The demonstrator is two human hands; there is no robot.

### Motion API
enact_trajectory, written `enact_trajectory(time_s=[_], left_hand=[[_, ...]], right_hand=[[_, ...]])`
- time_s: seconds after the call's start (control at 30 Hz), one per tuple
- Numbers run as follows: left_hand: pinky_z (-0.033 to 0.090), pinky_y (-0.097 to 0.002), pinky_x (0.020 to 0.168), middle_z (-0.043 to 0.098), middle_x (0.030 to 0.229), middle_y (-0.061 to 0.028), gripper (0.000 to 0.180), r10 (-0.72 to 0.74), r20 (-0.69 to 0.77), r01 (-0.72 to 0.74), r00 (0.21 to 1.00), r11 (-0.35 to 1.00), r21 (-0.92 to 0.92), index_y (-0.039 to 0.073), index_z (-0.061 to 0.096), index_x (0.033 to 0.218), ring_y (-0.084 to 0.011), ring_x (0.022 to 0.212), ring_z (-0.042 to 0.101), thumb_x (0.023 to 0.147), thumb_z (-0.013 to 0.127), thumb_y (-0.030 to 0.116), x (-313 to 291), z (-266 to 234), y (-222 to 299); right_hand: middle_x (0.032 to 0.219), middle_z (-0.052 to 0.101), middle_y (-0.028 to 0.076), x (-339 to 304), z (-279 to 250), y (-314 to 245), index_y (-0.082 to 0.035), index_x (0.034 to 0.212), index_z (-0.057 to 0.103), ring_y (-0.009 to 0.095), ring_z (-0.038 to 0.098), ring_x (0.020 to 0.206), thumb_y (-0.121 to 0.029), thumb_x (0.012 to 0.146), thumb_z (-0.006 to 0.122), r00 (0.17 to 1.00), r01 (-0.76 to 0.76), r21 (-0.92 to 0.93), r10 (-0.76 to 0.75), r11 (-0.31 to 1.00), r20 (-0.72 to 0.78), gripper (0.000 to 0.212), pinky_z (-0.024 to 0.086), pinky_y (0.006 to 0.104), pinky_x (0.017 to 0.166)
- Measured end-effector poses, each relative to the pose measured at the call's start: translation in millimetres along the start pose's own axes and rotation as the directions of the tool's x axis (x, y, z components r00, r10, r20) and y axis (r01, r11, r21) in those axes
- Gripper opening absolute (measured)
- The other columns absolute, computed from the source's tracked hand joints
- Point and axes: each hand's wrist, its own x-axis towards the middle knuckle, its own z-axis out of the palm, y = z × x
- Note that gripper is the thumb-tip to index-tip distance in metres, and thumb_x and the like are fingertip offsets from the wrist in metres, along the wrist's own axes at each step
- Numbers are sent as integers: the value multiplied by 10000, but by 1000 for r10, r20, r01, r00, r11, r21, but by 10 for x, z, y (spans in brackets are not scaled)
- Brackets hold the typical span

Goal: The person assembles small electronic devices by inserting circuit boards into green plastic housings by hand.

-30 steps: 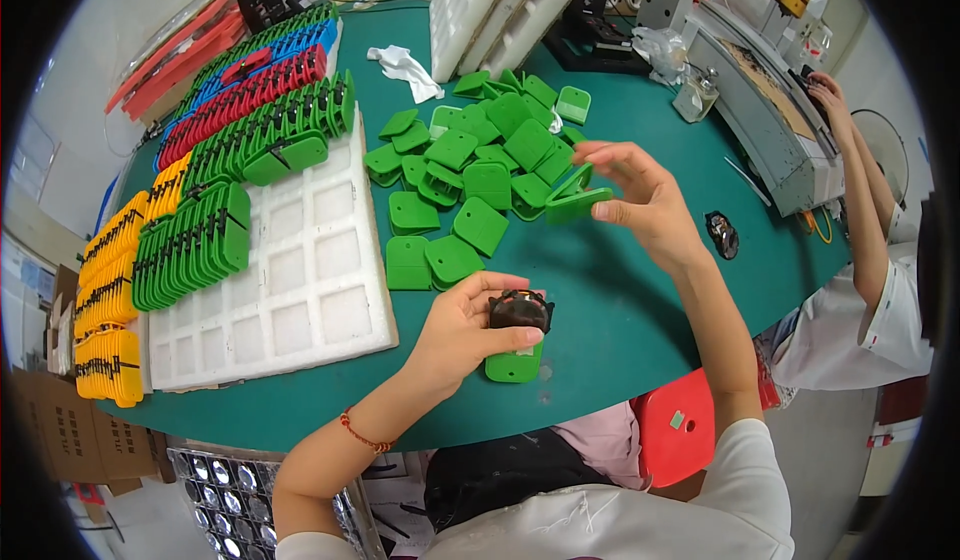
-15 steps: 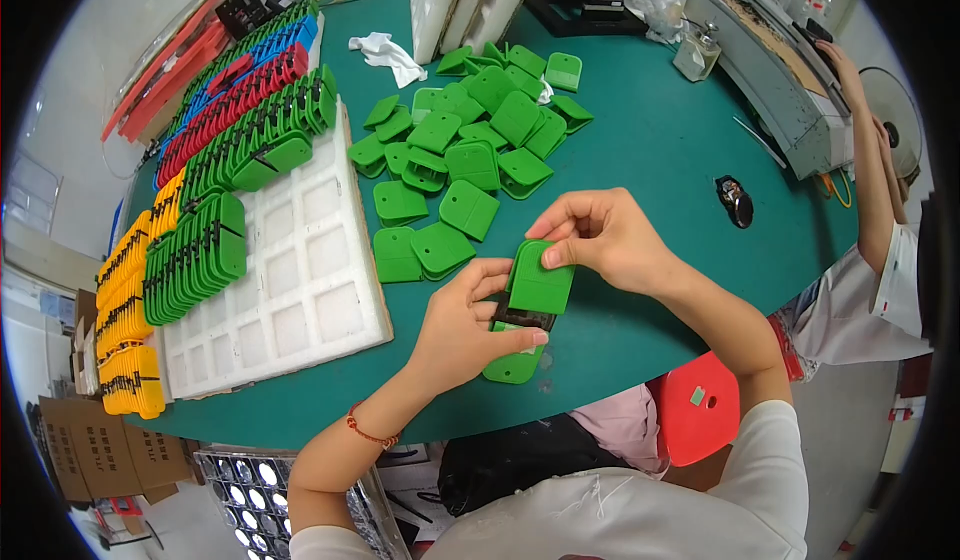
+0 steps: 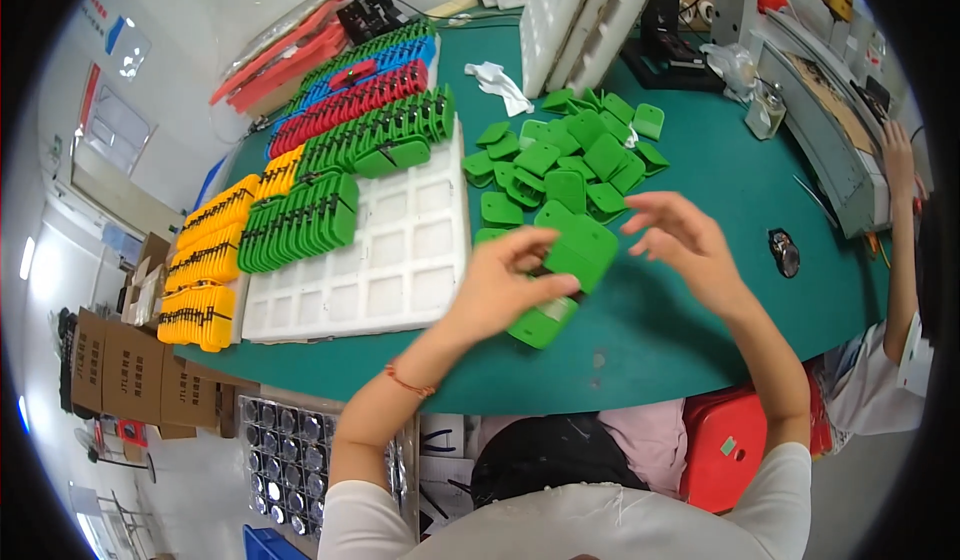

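My left hand (image 3: pixel 515 285) is closed round a green plastic case (image 3: pixel 588 250), made of two rounded green flaps with a dark strip between them. The upper flap has a small hole near its corner, and the case tilts up to the right over the table's front half. Just right of it, my right hand (image 3: pixel 690 245) is off the case, its fingers apart and slightly curled, holding nothing. Beyond both hands lies a loose pile of similar green cases (image 3: pixel 565 190). Some of the nearest are hidden behind my left hand and the held case.
Left stands a white gridded foam tray (image 3: pixel 415 222) with rows of green (image 3: pixel 300 225), yellow (image 3: pixel 205 310), red (image 3: pixel 350 107) and blue cases. A white cloth (image 3: pixel 498 87), upright foam panels (image 3: pixel 570 25), a glass bottle (image 3: pixel 765 112), a watch (image 3: pixel 784 253) and another person's arm (image 3: pixel 900 220) surround the workspace.
My right hand has let go of the case's upper flap and moved off to the right. The case has tilted rightward in my left hand. The view has shifted left.
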Motion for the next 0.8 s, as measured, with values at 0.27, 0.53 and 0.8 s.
enact_trajectory(time_s=[0.27, 0.53, 0.8], left_hand=[[485, -380, 723, 564, 917, -155, 468, 467, -284, 212, 837, 200, 956, 69, 629, 1119, -301, 796, 580, 655, 685, 102, 215, -1486, 383], [478, -401, 753, 579, 952, -130, 435, 431, -393, 467, 812, -76, 881, 81, 669, 1058, -315, 899, 523, 630, 698, 156, 221, -2018, 51], [401, -418, 861, 543, 1065, -125, 486, 552, -171, 283, 816, -123, 951, 66, 603, 1127, -314, 1002, 484, 687, 723, 233, 171, -1970, 62]], right_hand=[[988, 575, 18, -542, -677, -377, -25, 1076, 549, 74, 532, 830, -100, 853, 565, 951, -65, -380, -59, 923, -304, 236, 419, 218, 724], [1001, 538, 71, -795, -926, -352, 9, 1042, 538, 141, 552, 844, -63, 818, 560, 894, -158, -710, -206, 687, -398, 236, 435, 248, 714], [1299, 393, 270, -1152, -1409, 107, 27, 1388, 221, 411, 418, 1163, -345, 758, 686, 871, -437, -884, -165, 167, -462, 867, 335, 430, 999]])
